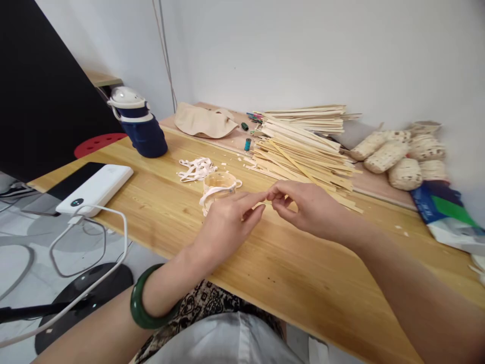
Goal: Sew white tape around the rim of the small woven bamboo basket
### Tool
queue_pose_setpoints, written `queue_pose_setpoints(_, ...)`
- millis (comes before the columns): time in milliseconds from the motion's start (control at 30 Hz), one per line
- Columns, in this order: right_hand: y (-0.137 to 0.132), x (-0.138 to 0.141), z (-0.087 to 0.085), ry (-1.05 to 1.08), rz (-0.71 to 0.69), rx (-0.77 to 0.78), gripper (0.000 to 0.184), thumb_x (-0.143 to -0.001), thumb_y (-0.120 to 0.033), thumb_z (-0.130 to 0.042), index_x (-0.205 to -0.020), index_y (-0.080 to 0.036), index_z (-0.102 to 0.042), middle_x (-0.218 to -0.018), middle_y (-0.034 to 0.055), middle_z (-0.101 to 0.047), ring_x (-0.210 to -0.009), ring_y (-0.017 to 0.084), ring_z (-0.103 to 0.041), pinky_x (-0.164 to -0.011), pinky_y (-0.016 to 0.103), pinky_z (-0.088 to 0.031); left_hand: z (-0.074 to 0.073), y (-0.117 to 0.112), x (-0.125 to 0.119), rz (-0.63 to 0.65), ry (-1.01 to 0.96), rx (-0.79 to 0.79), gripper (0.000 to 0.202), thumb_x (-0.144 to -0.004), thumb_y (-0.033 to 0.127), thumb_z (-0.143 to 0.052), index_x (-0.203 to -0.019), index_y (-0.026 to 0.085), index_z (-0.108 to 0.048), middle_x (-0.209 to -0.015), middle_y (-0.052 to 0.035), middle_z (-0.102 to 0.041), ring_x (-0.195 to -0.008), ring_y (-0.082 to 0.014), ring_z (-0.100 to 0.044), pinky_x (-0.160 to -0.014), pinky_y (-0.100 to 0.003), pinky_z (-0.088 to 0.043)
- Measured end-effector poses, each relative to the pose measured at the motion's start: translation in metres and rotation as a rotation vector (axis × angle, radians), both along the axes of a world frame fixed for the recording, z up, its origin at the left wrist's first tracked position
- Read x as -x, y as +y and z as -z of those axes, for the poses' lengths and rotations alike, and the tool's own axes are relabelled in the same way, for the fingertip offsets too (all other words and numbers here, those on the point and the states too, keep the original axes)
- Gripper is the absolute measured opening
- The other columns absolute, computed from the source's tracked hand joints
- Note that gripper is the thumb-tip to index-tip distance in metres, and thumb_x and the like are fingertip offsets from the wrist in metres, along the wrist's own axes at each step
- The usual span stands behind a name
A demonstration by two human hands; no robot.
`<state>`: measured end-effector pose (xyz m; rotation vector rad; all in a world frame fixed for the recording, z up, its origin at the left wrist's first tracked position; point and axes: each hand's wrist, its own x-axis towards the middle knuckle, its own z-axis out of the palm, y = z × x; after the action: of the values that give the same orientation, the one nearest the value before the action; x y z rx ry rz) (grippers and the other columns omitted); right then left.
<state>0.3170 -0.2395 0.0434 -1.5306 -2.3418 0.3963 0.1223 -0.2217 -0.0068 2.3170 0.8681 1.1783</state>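
Observation:
My left hand (231,215), with a green bangle on its wrist, reaches over the table with its index finger stretched out and its thumb just below. My right hand (303,205) is curled in a pinch. The fingertips of both hands meet. A thin pale sliver shows between them, too small to name. Just behind my left hand stands a small round woven bamboo basket (220,181), its lower part hidden by that hand. A white band (216,190) goes around the basket, and a small loop sticks out on its right side.
Behind lie white straps (197,169), bamboo strips (303,146), a blue thread spool (247,144) and beige cloth (204,120). Woven pieces (386,154) and a blue-green packet (447,212) are at right. A power bank (94,189) with a cable and a blue bottle (140,126) stand left.

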Motion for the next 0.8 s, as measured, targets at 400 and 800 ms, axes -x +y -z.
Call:
queue_pose_setpoints(400,-0.012,-0.012,0.003,0.683,0.188,0.330,0.035,-0.087,-0.043,-0.059,-0.109,-0.016,-0.058,-0.072,0.0006,-0.064,-0.067,0.015,-0.062,-0.070,0.034,-0.056,-0.004,-0.001,0.002,0.000,-0.223,0.474,0.010,-0.082,0.023,-0.070,-0.078,0.015,-0.074,-0.071,-0.0025,-0.074,-0.060,-0.0134,-0.067,-0.061,-0.024,-0.054)
queue_pose_setpoints(800,-0.022,-0.016,0.011,0.542,0.303,-0.070,0.023,-0.083,-0.032,-0.062,-0.098,-0.018,-0.071,-0.098,0.0076,-0.072,-0.089,0.019,-0.067,-0.077,0.035,-0.057,-0.014,0.005,0.005,0.051,-0.662,0.898,0.019,-0.072,0.029,-0.083,-0.076,0.013,-0.074,-0.072,-0.0017,-0.075,-0.056,-0.0085,-0.066,-0.059,-0.018,-0.056)
